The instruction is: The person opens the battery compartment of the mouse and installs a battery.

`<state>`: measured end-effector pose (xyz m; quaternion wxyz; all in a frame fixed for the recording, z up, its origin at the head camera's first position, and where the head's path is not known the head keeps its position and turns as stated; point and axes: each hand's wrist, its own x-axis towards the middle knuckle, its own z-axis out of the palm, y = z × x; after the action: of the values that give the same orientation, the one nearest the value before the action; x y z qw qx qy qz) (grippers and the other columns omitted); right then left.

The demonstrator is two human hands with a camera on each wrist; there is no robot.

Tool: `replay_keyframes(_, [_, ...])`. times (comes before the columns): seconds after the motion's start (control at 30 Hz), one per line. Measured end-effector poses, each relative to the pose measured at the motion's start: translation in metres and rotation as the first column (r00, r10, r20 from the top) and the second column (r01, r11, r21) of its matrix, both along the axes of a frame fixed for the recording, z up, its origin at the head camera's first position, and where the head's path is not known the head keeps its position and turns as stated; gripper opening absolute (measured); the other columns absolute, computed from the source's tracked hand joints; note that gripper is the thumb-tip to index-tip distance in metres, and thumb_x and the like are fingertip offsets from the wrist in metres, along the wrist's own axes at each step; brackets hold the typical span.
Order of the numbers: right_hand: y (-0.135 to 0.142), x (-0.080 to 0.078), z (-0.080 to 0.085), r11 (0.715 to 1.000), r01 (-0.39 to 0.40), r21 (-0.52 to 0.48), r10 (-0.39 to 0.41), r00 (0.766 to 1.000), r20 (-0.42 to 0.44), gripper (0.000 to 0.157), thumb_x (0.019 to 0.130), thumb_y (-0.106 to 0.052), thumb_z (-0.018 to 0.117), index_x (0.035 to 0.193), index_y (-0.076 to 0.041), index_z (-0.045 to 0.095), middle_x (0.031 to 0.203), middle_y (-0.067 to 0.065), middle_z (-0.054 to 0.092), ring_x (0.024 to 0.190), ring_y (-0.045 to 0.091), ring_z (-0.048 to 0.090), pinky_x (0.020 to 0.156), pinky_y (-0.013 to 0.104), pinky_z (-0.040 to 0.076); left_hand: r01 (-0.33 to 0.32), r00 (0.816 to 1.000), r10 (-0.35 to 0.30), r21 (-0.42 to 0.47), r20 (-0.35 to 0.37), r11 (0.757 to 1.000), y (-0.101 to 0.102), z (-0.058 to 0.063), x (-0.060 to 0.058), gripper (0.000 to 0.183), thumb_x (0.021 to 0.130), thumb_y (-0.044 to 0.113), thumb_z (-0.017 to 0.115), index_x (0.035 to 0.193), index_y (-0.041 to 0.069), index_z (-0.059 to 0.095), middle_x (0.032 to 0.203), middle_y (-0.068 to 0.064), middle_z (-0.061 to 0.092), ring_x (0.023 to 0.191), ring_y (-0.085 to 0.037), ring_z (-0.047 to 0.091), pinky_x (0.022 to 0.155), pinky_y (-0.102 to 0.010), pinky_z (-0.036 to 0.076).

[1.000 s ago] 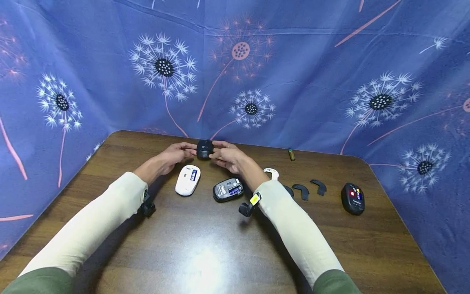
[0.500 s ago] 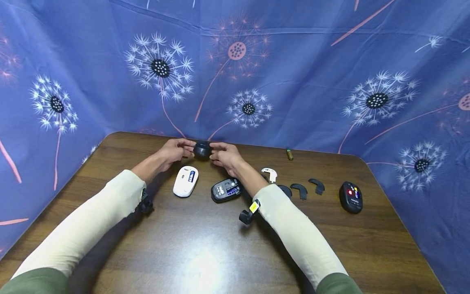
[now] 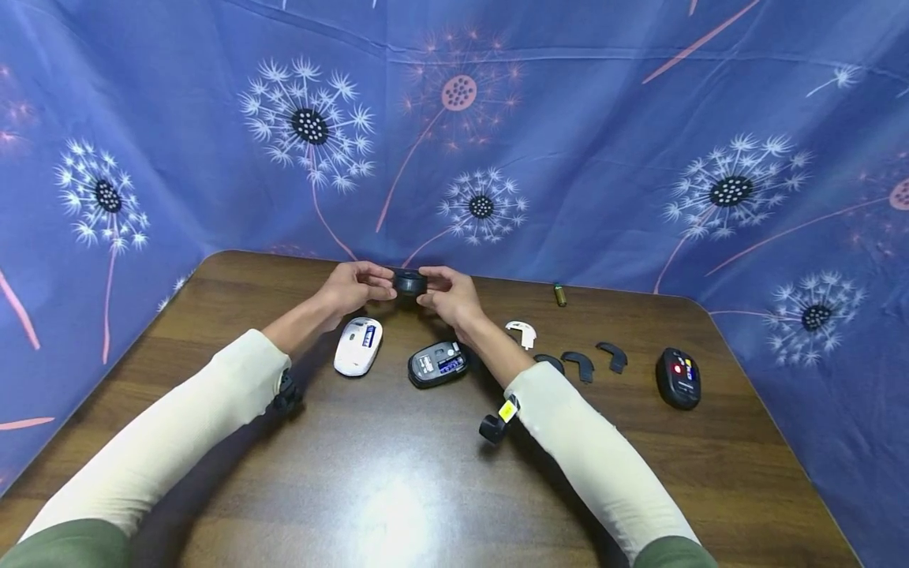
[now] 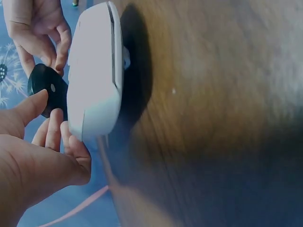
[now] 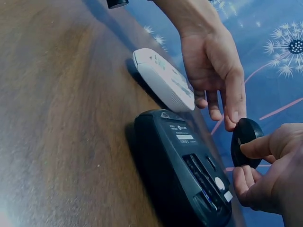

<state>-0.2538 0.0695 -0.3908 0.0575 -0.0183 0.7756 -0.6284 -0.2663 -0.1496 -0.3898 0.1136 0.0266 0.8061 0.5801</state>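
At the far edge of the table, a black computer mouse [image 3: 409, 283] is held between both hands, front end toward the camera. My left hand [image 3: 348, 290] pinches its left side between thumb and fingers. From the other side, my right hand [image 3: 452, 300] pinches it the same way. Both grips also show in the left wrist view, where the black mouse [image 4: 53, 90] is partly hidden behind a white mouse [image 4: 94, 71]. That white mouse lies upside down just in front of my left hand, its battery bay uncovered. Near my right hand rests another black mouse [image 5: 180, 165], underside up, with its bay uncovered too.
Right of my right hand lie a white battery cover [image 3: 525, 334] and several black covers [image 3: 579, 366]. A small battery [image 3: 560, 296] is near the back edge. Farther right, an overturned black mouse [image 3: 678, 379] shows a red light. A blue dandelion-print cloth [image 3: 568, 118] hangs behind the table.
The black mouse has tilted so its front end faces the camera, its top now out of sight. Both hands have shifted slightly right with it and their fingers have closed in on its sides.
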Motion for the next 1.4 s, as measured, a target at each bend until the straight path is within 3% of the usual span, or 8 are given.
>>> replay_keyframes(0.27, [0.012,0.005,0.0,0.999,-0.004,0.038,0.006,0.999,-0.036,0.054,0.098,0.008,0.079,0.148,-0.009,0.073,0.138,0.022,0.073,0.126,0.026,0.067,0.094,0.024,0.063,0.007,1.0,-0.007,0.021,-0.026,1.0,0.008,0.002,0.005,0.045,0.104,0.011,0.082,0.145,-0.001,0.069,0.122,-0.007,0.082,0.1,-0.004,0.071,0.106,-0.035,0.061])
replay_keyframes(0.53, [0.022,0.008,0.0,0.999,-0.029,0.036,0.031,0.999,-0.044,0.051,0.104,0.003,0.075,0.153,-0.009,0.069,0.139,0.026,0.072,0.109,0.027,0.073,0.11,0.056,0.067,0.016,0.997,-0.012,0.058,-0.077,0.998,0.017,0.001,0.008,0.042,0.104,0.01,0.081,0.143,-0.002,0.071,0.107,0.004,0.083,0.097,-0.001,0.072,0.107,-0.036,0.06])
replay_keyframes(0.8, [0.033,0.012,0.001,0.996,-0.038,0.078,0.044,0.996,-0.074,0.045,0.108,-0.004,0.075,0.152,-0.009,0.07,0.133,0.022,0.071,0.113,0.025,0.071,0.105,0.054,0.069,0.032,0.994,-0.024,0.066,-0.11,0.997,0.027,0.003,0.014,0.044,0.101,0.002,0.082,0.143,-0.002,0.071,0.11,-0.003,0.081,0.096,-0.005,0.07,0.094,-0.033,0.062])
replay_keyframes(1.07, [0.042,0.015,0.005,0.998,-0.06,0.037,0.062,0.997,-0.056,0.044,0.11,-0.007,0.072,0.154,-0.007,0.068,0.139,0.026,0.069,0.13,0.041,0.072,0.109,0.056,0.067,0.036,0.982,-0.023,0.067,-0.185,0.997,0.035,0.004,0.019,0.045,0.096,-0.002,0.085,0.14,-0.006,0.072,0.118,-0.017,0.081,0.097,-0.007,0.07,0.085,-0.013,0.059])
replay_keyframes(1.2, [0.043,0.016,0.006,0.998,-0.059,0.018,0.06,0.997,-0.055,0.044,0.111,-0.006,0.071,0.155,-0.006,0.067,0.142,0.028,0.068,0.135,0.045,0.071,0.11,0.054,0.067,0.009,0.975,0.009,0.084,-0.221,0.996,0.039,0.006,0.023,0.044,0.094,-0.005,0.086,0.136,-0.007,0.073,0.123,-0.026,0.079,0.097,-0.01,0.072,0.083,-0.013,0.062])
replay_keyframes(1.4, [0.042,0.017,0.005,0.999,-0.05,0.01,0.05,0.997,-0.064,0.044,0.111,-0.006,0.07,0.155,-0.005,0.067,0.139,0.028,0.07,0.13,0.042,0.074,0.108,0.048,0.069,-0.041,0.964,0.063,0.09,-0.259,0.995,0.044,0.005,0.024,0.042,0.09,-0.006,0.089,0.13,-0.006,0.076,0.121,-0.027,0.08,0.094,-0.009,0.073,0.082,-0.013,0.064])
